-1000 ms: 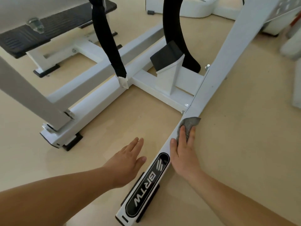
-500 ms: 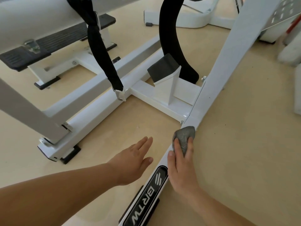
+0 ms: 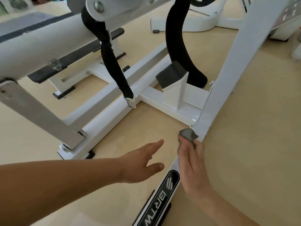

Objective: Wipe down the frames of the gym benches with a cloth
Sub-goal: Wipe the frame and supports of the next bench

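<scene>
A white gym bench frame lies low on the tan floor. Its floor bar (image 3: 205, 128) runs from a black logo plate (image 3: 161, 198) up to a slanted white upright (image 3: 241, 54). My right hand (image 3: 192, 167) lies along this bar and holds a bunched grey cloth (image 3: 188, 134) between thumb and fingers, pressed on the bar just below the joint with the cross bar (image 3: 169, 105). My left hand (image 3: 141, 163) is spread flat with straight fingers over the floor left of the bar and holds nothing.
A black strap (image 3: 114, 66) with a metal hook and a curved black pad (image 3: 177, 46) hang over the frame. A white block with a black cap (image 3: 172, 75) stands on the cross bar. A black ribbed footplate (image 3: 73, 62) sits far left, another white machine base (image 3: 187, 23) behind.
My right hand slid the cloth up the bar toward the joint, and the cloth bunched into a ball. The camera moved closer and lower; my left hand kept its place.
</scene>
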Demonstrator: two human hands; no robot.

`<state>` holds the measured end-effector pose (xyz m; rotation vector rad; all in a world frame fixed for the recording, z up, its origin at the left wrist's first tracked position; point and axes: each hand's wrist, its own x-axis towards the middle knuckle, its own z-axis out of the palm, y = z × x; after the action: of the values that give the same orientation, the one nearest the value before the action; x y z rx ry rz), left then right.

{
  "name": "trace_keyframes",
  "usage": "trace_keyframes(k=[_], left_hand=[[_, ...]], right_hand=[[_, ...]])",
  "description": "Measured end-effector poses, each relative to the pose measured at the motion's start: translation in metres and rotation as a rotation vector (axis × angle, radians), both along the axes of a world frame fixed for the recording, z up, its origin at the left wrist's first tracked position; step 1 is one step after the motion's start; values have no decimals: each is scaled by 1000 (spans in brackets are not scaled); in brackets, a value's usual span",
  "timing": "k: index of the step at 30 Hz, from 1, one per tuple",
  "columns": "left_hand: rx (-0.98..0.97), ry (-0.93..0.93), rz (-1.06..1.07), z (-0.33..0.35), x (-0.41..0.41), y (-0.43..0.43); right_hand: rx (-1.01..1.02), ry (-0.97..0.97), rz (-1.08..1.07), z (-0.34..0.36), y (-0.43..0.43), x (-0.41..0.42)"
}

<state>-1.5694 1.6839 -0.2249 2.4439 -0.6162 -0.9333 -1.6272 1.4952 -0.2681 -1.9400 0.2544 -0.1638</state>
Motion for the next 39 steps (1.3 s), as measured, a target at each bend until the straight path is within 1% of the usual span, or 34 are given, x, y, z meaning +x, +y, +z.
trace_keyframes(k=[1,3,4,6,8,9,10,11,13,14,16,17,19,21,22,23,24,25,26,28,30,33,35,36,39], left_hand=[[-40,36,41,5,-1,-2],[-139,93,170,16,1,-5],[-184,115,235,23,2,-5],[-221,102,296,38,1,1],[-187,50,327,48,-3,16],[-162,28,364,51,-6,23],[-135,8,406,49,-7,32],[-105,-12,443,45,-8,39],[-53,-39,493,35,-4,52],[-41,-48,509,29,-2,58],[-41,-97,532,20,8,70],[-30,-159,529,16,15,77],[-24,-285,529,8,36,92],[-3,-325,489,-1,60,109],[59,-354,473,-9,71,119],[167,-413,438,-19,83,126],[267,-470,437,-28,90,133],[350,-546,387,-39,94,139],[400,-569,357,-44,94,141],[498,-527,310,-59,93,145],[569,-438,291,-69,91,146],[596,-376,273,-82,92,142],[602,-387,302,-89,89,138],[599,-412,325,-93,88,135],[560,-490,354,-108,84,131]], right_hand=[[111,59,49,8,5,7],[465,318,153,20,19,17],[607,405,234,25,28,19],[726,438,391,32,45,21],[843,467,467,36,59,27],[863,495,510,37,65,33],[833,520,555,39,70,39],[745,551,606,37,75,45],[442,604,657,38,83,58],[267,599,650,40,86,65],[-34,499,634,42,88,81],[-146,460,631,42,86,90],[-311,455,630,39,80,109],[-466,494,628,30,75,129],[-527,520,612,23,73,136],[-557,539,575,18,70,140],[-539,550,526,12,69,139],[-479,548,473,4,69,136],[-406,533,423,-5,70,129],[-298,527,397,-20,76,115],[-276,542,442,-31,81,106],[-301,532,469,-39,83,112],[-351,539,487,-41,80,122],[-402,548,496,-45,79,127],[-653,611,545,-57,74,133]])
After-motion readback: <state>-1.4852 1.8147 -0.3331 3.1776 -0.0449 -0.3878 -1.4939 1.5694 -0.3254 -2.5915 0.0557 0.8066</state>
